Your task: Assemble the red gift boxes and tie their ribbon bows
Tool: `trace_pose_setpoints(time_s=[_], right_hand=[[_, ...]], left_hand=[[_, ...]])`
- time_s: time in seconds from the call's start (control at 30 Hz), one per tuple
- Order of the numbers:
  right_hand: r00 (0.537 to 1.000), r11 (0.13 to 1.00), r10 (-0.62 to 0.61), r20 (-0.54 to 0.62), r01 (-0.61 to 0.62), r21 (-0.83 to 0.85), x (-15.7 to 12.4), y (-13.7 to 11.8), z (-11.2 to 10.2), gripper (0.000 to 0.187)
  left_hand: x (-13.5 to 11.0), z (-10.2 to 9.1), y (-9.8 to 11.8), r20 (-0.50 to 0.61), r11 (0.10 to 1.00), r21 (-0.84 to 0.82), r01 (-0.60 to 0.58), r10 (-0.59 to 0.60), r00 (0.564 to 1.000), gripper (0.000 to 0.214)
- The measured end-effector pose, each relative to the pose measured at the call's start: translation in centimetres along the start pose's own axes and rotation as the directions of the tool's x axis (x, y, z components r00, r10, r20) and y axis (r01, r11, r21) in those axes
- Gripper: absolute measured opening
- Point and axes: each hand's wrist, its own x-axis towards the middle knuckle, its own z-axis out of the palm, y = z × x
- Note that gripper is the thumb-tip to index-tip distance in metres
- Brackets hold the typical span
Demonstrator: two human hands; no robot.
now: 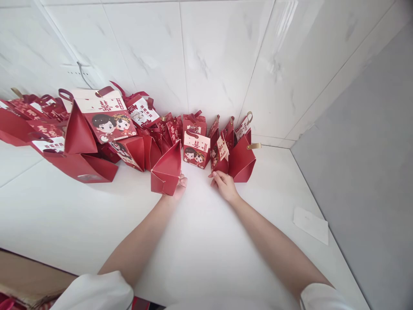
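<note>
A red paper gift box (165, 170) is tilted with its plain side and underside toward me. My left hand (181, 184) is closed on it, partly hidden behind the box. My right hand (225, 184) has thumb and fingers pinched at the lower front edge of another gift box (220, 155), which has a cream top flap and stands turned sideways. Between my hands, a bit farther back, stands an upright gift box (196, 150) printed with two cartoon figures. Right beside the right hand's box is a larger red box (242, 161) with a gold strap.
Many red gift boxes are crowded along the tiled wall (219, 56) on the left, with a large cartoon-printed box (109, 118) on top. A white slip (310, 225) lies on the white tabletop (193, 258) near the grey panel (364, 150). A cardboard box (29, 275) sits below at lower left.
</note>
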Motion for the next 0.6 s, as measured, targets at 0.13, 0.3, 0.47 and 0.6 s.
trace_pose_setpoints(time_s=[0.13, 0.3, 0.47, 0.6], right_hand=[[1.0, 0.999, -0.025, 0.013, 0.026, -0.042, 0.0, 0.0, 0.0, 0.052], [0.994, 0.989, -0.108, 0.022, 0.11, -0.097, -1.0, -0.9, 0.1, 0.044], [0.882, 0.821, -0.468, 0.061, 0.459, -0.338, -2.4, -2.4, 1.0, 0.073], [0.86, 0.768, -0.504, 0.083, 0.49, -0.414, -2.7, -2.7, 1.5, 0.077]], left_hand=[[0.3, -0.1, -0.4, -0.158, 0.997, -0.033, -0.072, 0.066, 0.985, 0.029], [0.0, 0.7, -0.9, -0.259, 0.998, -0.018, -0.064, 0.057, 0.964, 0.03], [-1.2, 1.9, -0.7, -0.101, 0.988, 0.04, 0.148, -0.144, 0.984, 0.024], [-2.1, 2.5, -1.4, 0.146, 0.892, 0.155, 0.425, -0.446, 0.883, 0.051]])
